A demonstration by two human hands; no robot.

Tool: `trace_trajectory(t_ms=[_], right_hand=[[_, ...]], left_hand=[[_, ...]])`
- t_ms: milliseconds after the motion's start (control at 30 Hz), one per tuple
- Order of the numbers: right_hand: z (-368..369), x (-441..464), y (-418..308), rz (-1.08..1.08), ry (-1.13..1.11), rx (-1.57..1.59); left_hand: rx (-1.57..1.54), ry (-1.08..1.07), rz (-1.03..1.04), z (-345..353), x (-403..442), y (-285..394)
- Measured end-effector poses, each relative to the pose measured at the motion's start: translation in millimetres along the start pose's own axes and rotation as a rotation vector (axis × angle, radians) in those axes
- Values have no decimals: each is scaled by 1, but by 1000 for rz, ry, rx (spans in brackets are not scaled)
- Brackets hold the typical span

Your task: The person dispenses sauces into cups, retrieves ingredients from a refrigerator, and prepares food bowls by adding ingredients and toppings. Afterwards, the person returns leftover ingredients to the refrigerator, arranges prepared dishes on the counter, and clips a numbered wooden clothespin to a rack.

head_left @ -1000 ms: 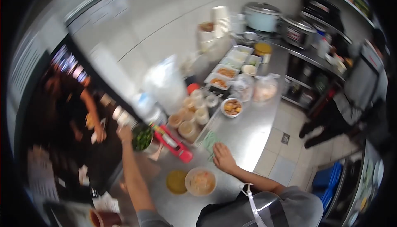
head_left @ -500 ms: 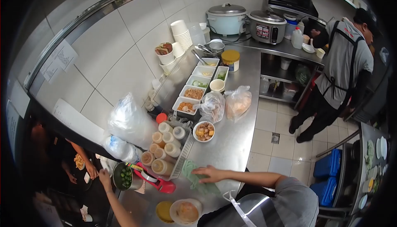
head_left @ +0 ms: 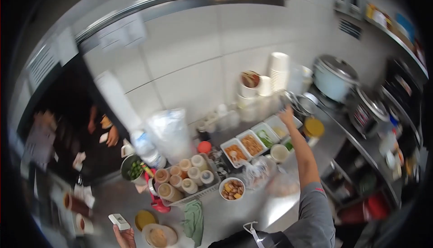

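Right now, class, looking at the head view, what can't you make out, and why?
Right hand: head view; blur hides whether its fingers grip anything.
Left hand: head view; the bottom edge cuts off its wrist.
White box: head view; the dark mark on top is too small to read.
Wall papers: head view; blur hides any writing.

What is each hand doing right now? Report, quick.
Left hand: closed on a small white box.
Right hand: at the far end of the white trays; too blurred to tell open, closed or holding.
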State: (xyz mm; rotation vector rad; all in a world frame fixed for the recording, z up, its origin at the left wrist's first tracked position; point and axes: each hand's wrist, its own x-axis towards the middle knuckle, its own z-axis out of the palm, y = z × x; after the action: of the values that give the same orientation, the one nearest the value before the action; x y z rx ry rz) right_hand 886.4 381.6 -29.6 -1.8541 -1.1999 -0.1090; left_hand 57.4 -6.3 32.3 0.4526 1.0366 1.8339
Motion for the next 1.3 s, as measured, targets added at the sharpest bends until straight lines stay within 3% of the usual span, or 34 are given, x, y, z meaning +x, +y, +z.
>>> trace_trajectory(t_ms=[33, 133, 167, 200, 267, 400, 467, 533, 567, 667, 733, 767, 800, 867, 933, 1133, 1300], right_hand=[[8, 12, 6, 77, 5, -134], [26, 31, 14, 214, -43, -17], [31, 40, 21, 289, -164, -82], [27, 37, 12, 171, -157, -292], [18, 37, 0, 170, -271, -292], [-4, 25, -31, 112, -192, -370], [-10, 26, -29, 62, 60, -300], [-11, 29, -1, -217, 494, -128], [-14, 28, 17, -227, 490, -130], [-33, 5, 41, -133, 405, -24], [-68, -13, 22, 419, 539, 259], [-74, -12, 18, 537, 581, 716], [-81, -18, 17, 538, 584, 700], [-103, -35, -13, 546, 382, 1320], [-117, -66, -47, 389, 1, 1608], [-131, -294, -301, 282, -495, 1617], [-108, -478, -412, 226, -809, 1418]], left_hand=[[76, 72, 57, 0, -26, 1], [141, 227, 166, -10, -89, -2], [150, 304, 191, -11, -103, -3], [161, 379, 209, -16, -115, -5], [101, 462, 232, -39, -124, -14], [-73, 514, 307, -47, -133, -24], [-138, 524, 293, -53, -125, -26], [-143, 523, 282, -47, -118, -22], [-145, 502, 263, -44, -114, -23], [-175, 464, 195, -53, -94, -26], [-205, 410, 169, -51, -84, -22], [-238, 355, 151, -50, -79, -19], [-234, 357, 136, -52, -74, -14], [-255, 303, 88, -58, -64, -7], [-238, 258, 61, -67, -54, -2], [-201, 143, 12, -83, -18, 1], [-77, 108, -23, -82, -12, 8]])
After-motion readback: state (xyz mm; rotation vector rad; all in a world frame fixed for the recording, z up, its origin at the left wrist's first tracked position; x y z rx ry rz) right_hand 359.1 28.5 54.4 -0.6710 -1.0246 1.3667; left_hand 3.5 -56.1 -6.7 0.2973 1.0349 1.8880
